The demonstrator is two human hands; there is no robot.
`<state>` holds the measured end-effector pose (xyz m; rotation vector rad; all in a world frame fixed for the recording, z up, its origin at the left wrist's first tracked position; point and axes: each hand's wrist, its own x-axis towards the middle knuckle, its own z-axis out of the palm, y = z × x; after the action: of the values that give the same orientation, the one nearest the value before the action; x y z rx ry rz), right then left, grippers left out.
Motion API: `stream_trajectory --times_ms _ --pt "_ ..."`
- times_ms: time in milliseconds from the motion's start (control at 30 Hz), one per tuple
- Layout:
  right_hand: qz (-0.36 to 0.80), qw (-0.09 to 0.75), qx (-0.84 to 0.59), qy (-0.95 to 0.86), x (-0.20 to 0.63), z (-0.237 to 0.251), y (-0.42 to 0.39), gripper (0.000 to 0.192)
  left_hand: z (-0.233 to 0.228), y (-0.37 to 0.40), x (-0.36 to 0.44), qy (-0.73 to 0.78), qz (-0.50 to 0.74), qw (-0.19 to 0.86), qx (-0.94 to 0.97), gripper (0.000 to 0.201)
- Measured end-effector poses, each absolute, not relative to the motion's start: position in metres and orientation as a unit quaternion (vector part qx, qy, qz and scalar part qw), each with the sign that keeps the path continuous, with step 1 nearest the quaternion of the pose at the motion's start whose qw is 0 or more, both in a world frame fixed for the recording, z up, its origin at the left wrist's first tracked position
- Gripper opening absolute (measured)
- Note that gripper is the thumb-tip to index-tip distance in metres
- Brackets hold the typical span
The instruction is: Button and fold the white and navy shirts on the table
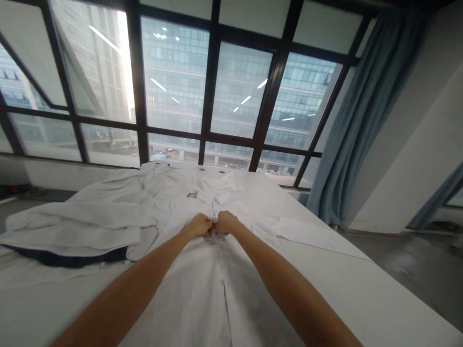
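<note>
A white button-up shirt [195, 289] lies spread front side up on the white table, its collar toward the window and its button placket running down the middle. Both hands meet at the upper part of that placket. My left hand [201, 225] is closed, pinching the shirt's front edge. Close beside it, my right hand [227, 222] is closed on the other side of the same placket. Whatever small button lies between the fingertips is hidden. Below the hands the placket continues toward me, with a button visible lower down.
A heap of white garments [108, 212] with a dark blue band lies to the left. The white table [325, 270] extends to the right. Beyond it stand dark-framed windows [213, 96] and a blue curtain [361, 130] next to a pale column [408, 144].
</note>
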<state>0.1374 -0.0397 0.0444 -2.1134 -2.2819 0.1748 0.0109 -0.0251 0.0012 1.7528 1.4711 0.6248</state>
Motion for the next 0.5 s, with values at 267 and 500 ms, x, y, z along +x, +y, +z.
stream_trajectory --times_ms 267,500 --pt "0.142 0.105 -0.635 -0.752 0.164 0.037 -0.038 0.027 0.002 -0.023 0.016 0.546 0.243 0.399 0.695 0.032" --pt "0.352 0.313 -0.572 -0.672 0.182 0.009 -0.043 0.023 0.005 -0.031 0.027 0.515 0.29 0.478 0.65 0.029"
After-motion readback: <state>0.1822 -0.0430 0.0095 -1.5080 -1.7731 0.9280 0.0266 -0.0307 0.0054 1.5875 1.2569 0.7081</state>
